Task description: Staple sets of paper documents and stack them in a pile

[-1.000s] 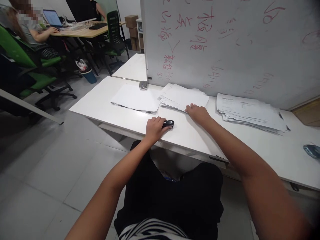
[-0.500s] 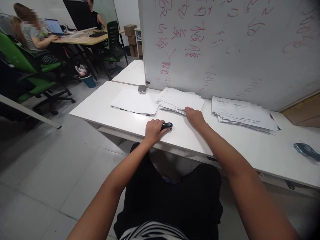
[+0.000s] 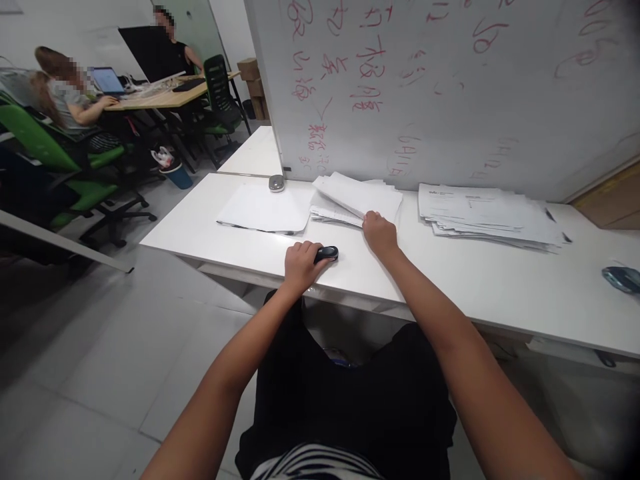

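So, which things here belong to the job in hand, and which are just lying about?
In the job, it seems:
- stapler, in the left hand
- middle papers, edge in the right hand
- perhaps left papers, right papers

Probably just about:
- mouse
- bin
- laptop
- whiteboard

Your pile of white paper (image 3: 350, 198) lies on the surface (image 3: 360, 277), its sheets loosely stacked with uneven edges. The upper sheets (image 3: 360, 190) slant across the rest, their near edge lifted in your right fingers (image 3: 370, 219). Your small black stapler (image 3: 328, 253) sits nearer you than the pile, apart from it, glossy rounded end showing, the remainder hidden under your left fingers (image 3: 299, 249).
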Tool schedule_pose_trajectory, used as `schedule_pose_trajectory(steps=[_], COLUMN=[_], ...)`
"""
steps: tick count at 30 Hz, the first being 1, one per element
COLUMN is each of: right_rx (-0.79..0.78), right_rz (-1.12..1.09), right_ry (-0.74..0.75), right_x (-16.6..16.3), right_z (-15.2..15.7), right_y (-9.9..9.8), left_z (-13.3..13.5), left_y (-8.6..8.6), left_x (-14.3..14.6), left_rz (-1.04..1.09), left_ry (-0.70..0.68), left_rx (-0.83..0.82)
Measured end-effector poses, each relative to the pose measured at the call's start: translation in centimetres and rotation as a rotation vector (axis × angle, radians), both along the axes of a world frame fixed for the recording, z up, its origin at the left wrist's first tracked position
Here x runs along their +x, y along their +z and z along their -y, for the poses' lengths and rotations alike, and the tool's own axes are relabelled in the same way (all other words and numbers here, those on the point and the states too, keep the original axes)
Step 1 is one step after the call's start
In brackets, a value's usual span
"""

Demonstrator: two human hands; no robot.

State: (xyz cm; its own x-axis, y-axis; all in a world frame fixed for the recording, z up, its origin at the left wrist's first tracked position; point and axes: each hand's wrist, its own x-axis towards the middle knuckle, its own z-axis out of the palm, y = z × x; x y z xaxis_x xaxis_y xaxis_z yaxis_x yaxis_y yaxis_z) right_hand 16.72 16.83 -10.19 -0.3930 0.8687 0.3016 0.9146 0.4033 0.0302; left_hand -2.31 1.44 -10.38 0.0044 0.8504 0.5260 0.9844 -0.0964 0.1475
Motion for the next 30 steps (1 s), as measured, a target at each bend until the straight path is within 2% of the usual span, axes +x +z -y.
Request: schedule_pose_trajectory(steps=[6, 11, 19, 24, 30], right_rx=[0.047, 0.046, 0.052, 0.111, 0.192], right_rz=[-0.091, -0.129, -0.143, -0.207, -0.426], right_ry=[0.135, 0.172, 0.162, 0.135, 0.049], right_x=[0.5, 0.8, 0.6, 0.4, 1.6], right_z=[0.0, 0.3, -0.3, -0.7, -1.7], right_y=[-0.5, -0.6, -1.1, -1.2, -0.6], left_z=[-0.2, -0.4, -0.4, -0.5, -0.6], left_y=[0.0, -0.1, 0.1, 0.0, -0.3], left_x=[0.2, 0.2, 0.3, 0.2, 0.0], left_rz=[-0.007, -0.023, -0.022, -0.017, 0.028], left_ry=[0.022, 0.031, 0.035, 0.036, 0.046], left_rx=[0.025, 0.033, 0.031, 0.028, 0.031])
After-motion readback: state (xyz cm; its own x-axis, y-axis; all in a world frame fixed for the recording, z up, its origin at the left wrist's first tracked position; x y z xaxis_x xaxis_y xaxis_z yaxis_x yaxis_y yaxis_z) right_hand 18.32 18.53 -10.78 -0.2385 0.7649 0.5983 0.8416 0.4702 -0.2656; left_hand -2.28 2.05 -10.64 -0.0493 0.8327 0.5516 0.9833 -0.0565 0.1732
